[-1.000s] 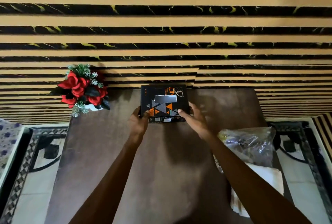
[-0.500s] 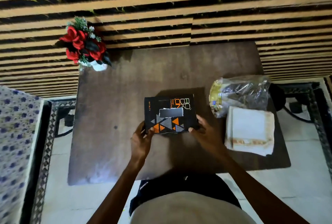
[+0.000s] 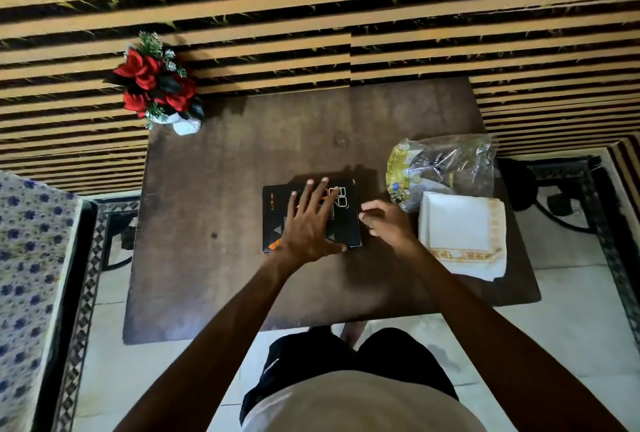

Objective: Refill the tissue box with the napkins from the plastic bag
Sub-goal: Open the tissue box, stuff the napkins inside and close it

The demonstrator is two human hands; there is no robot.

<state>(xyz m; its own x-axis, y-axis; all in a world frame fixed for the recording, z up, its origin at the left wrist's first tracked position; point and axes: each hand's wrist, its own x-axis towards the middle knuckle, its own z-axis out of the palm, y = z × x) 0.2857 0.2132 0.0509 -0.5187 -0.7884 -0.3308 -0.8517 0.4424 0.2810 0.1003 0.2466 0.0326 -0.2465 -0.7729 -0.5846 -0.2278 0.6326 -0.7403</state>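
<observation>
A black tissue box [image 3: 275,209] with orange and grey triangles lies flat in the middle of the brown table [image 3: 207,258]. My left hand [image 3: 308,223] rests spread flat on its top and covers the slot. My right hand [image 3: 384,223] hovers at the box's right edge with its fingers loosely curled, and nothing shows in it. To the right lies a stack of white napkins [image 3: 460,234] with an orange patterned border. Just behind the stack sits a crumpled clear plastic bag [image 3: 443,168], touching it.
A white vase of red flowers [image 3: 159,88] stands at the table's far left corner. A striped black-and-tan sofa [image 3: 311,15] runs behind the table. A blue-flowered cushion [image 3: 27,275] is at the left. My legs stand at the table's near edge.
Both hands pulled the box from the far edge toward me and let go of its sides. My left hand now lies flat on top; my right hand has come off to the right.
</observation>
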